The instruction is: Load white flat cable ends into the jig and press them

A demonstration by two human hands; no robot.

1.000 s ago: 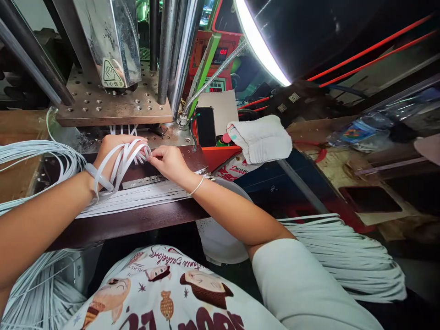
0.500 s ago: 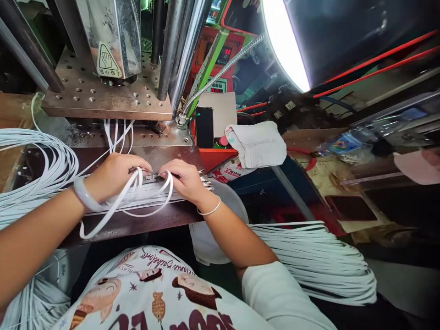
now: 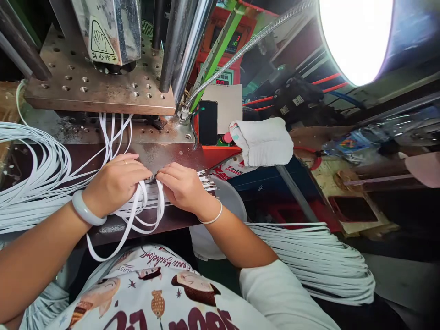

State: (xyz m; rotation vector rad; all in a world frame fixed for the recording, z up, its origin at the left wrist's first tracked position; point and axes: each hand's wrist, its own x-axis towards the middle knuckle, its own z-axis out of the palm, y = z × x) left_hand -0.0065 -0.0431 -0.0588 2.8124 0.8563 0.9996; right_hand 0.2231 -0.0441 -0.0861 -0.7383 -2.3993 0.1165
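Observation:
My left hand (image 3: pixel 117 181) and my right hand (image 3: pixel 181 187) are close together over the front of the press bench, fingertips pinched. Each grips a white cable (image 3: pixel 118 247) near small metal connector ends that are mostly covered by the fingers. The cable hangs in loops below both hands. Under them lies a row of flat white cables, with metal connectors (image 3: pixel 209 182) sticking out to the right of my right hand. Several white cables (image 3: pixel 113 133) run from beneath the press plate (image 3: pixel 110 98) toward my left hand.
A big coil of white cable (image 3: pixel 37 183) lies at left, another bundle (image 3: pixel 319 266) at right. Beside the bench stands a white bucket (image 3: pixel 237 208). A phone (image 3: pixel 208 123), a folded cloth (image 3: pixel 264 142) and a bright lamp (image 3: pixel 357 41) are to the right of the press.
My fingertips have come closer together, bringing the gripped cable ends near each other. The hanging loops have shifted, the left one lower. The camera view has moved slightly.

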